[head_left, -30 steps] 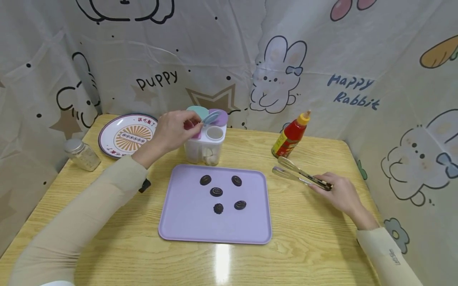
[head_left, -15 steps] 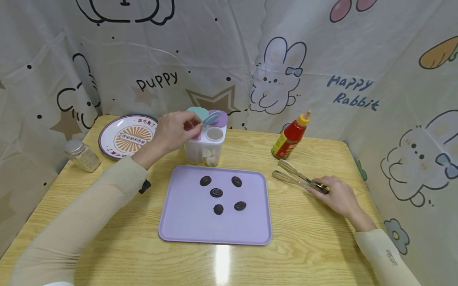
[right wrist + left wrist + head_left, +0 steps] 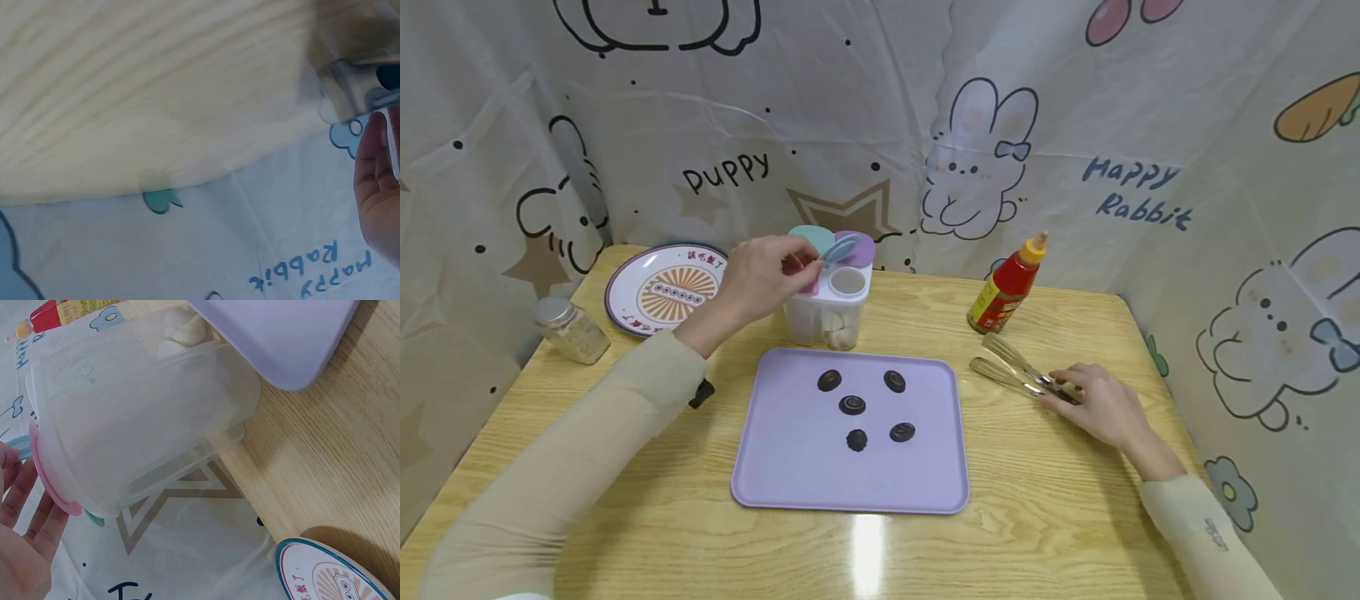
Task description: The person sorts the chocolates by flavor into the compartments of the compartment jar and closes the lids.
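My left hand [image 3: 762, 273] pinches the raised light-blue flip lid [image 3: 842, 248] of a clear storage box [image 3: 805, 321] with several coloured lids. Below that lid a round opening [image 3: 847, 281] shows, and pale pieces sit inside the box. In the left wrist view, fingers [image 3: 22, 490] lie by the pink lid [image 3: 50, 478] and the blue one. On the right, my right hand [image 3: 1103, 406] holds metal tongs [image 3: 1011, 367] by the hinged end, low over the table, their arms spread. The right wrist view shows the tongs' end [image 3: 353, 87] against the fingertips, partly cut off.
A lilac tray [image 3: 790, 471] bears several dark chocolates [image 3: 852, 405]. A red sauce bottle [image 3: 1009, 287] stands at the back right. Leftward are a printed plate [image 3: 647, 283] and a glass jar [image 3: 576, 332]. A black object [image 3: 702, 392] shows partly beneath the left forearm.
The right hand has shifted slightly left, and the tongs have come down toward the table with their arms a little wider apart. The left hand keeps its pinch on the blue lid.
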Action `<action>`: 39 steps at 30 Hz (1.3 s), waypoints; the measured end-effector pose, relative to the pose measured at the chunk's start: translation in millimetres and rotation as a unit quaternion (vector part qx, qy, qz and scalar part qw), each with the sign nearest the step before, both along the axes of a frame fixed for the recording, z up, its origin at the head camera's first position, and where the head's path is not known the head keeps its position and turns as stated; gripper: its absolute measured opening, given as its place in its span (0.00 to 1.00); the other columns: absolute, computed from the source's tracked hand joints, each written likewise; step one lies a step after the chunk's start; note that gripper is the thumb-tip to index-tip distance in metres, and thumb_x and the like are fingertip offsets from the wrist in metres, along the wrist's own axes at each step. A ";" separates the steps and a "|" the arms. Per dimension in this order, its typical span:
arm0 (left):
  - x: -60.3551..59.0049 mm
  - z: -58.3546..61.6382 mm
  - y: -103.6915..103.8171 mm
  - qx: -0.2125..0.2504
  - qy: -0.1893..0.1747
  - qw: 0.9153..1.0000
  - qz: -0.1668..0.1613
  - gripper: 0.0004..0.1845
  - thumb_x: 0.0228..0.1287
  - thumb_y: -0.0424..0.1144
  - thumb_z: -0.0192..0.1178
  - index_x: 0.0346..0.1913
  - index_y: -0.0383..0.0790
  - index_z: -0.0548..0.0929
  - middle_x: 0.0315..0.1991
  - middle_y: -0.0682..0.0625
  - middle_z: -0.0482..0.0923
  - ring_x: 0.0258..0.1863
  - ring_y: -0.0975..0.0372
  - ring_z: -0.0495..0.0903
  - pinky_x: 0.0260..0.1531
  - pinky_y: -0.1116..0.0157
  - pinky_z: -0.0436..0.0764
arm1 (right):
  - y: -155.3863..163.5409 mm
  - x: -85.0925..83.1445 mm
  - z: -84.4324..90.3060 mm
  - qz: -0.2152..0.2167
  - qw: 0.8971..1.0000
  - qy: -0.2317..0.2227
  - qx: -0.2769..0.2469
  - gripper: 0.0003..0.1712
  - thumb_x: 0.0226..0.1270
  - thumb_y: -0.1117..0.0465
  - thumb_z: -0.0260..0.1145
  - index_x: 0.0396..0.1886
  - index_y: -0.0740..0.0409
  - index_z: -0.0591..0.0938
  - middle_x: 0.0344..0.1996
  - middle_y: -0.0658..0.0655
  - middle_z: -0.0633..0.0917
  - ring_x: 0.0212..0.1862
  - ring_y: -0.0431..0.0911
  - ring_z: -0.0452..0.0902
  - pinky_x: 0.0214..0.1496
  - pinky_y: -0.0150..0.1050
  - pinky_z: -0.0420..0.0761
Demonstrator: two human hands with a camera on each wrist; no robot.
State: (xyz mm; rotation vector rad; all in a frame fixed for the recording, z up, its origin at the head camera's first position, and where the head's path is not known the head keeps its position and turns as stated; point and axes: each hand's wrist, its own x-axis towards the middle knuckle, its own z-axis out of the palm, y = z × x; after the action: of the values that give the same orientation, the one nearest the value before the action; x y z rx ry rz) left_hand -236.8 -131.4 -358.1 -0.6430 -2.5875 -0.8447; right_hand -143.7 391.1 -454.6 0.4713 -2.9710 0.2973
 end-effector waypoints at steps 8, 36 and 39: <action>0.5 -0.9 -0.6 -0.001 -0.003 1.000 0.003 0.06 0.71 0.41 0.68 0.42 0.42 0.90 0.35 0.46 0.91 0.34 0.54 0.86 0.35 0.60 0.80 | -44.7 -22.0 31.3 0.064 0.994 0.075 -0.047 0.22 0.62 0.52 0.80 0.53 0.57 0.90 0.49 0.60 0.90 0.47 0.56 0.87 0.37 0.49 0.85; 7.9 -4.8 -1.5 -0.021 0.033 0.999 0.000 0.06 0.68 0.42 0.71 0.43 0.45 0.92 0.37 0.46 0.90 0.36 0.53 0.84 0.33 0.55 0.80 | -242.5 -113.7 100.5 0.266 0.923 0.124 -0.249 0.16 0.66 0.63 0.77 0.52 0.64 0.89 0.46 0.63 0.90 0.45 0.55 0.86 0.44 0.49 0.90; 8.3 -4.9 -1.6 -0.025 0.035 0.999 0.001 0.07 0.68 0.42 0.71 0.43 0.45 0.91 0.36 0.46 0.90 0.35 0.53 0.83 0.32 0.55 0.80 | -252.0 -119.2 101.2 0.273 0.921 0.142 -0.240 0.16 0.66 0.63 0.77 0.52 0.63 0.89 0.48 0.61 0.90 0.47 0.54 0.87 0.45 0.48 0.90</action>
State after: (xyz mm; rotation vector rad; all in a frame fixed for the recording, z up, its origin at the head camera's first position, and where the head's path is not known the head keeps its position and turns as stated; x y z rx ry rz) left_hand -228.5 -133.0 -363.0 -0.6727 -2.5530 -0.7443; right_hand -262.9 139.2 -353.4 1.1460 -2.3107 0.8917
